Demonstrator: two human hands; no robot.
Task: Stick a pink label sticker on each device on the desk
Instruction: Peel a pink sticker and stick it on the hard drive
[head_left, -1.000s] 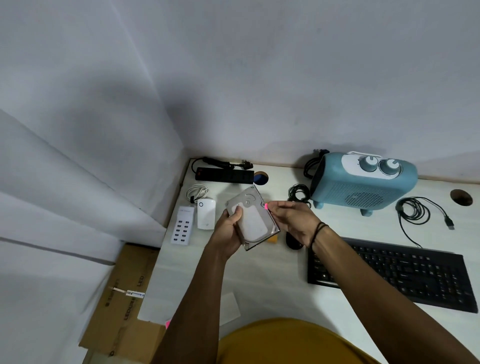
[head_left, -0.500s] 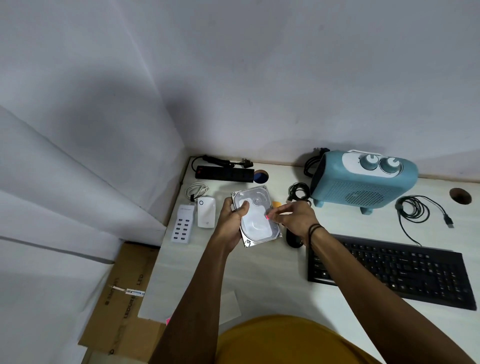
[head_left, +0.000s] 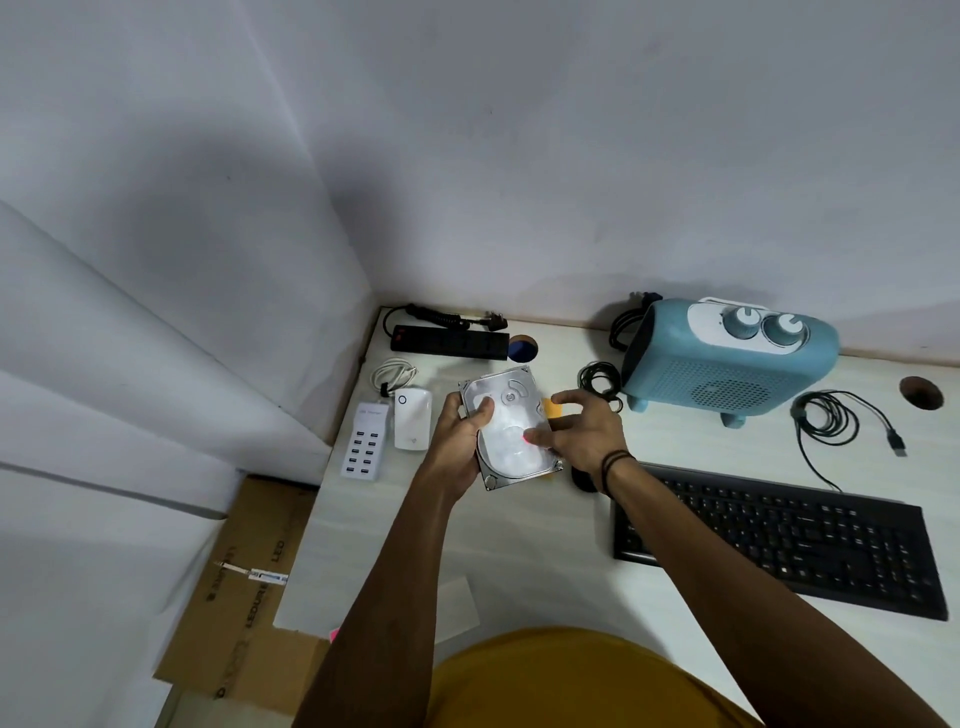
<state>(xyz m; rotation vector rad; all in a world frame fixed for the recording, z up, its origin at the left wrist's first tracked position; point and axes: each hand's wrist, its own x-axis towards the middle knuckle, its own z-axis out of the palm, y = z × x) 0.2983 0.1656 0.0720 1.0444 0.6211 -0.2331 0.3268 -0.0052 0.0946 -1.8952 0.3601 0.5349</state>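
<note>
Head view: a white desk (head_left: 519, 535) in a room corner, seen from above.
Left hand (head_left: 460, 441): it gripped the hard drive (head_left: 511, 426) by its left edge, fingers curled under and the thumb lying across the top face, holding it above the desk.
Right hand (head_left: 584, 434): the thumb tip pressed on the drive's shiny top face, the other fingers spread loosely open over its right edge; nothing was clasped in it.
Pink sticker (head_left: 525, 439): a small pink spot on the drive's top, right at the right thumb tip.
Hard drive: tilted, top face toward the camera, between both hands.
Left of the drive: a white USB charging hub (head_left: 365, 448) and a white plug-in device (head_left: 412, 419), side by side.
Back edge: a black power strip (head_left: 450, 341).
Right side: a blue heater (head_left: 727, 364) at the back, a black keyboard (head_left: 779, 538) in front, a coiled black cable (head_left: 831, 421) between them.
Under the drive: an orange note (head_left: 551, 406), partly hidden.
</note>
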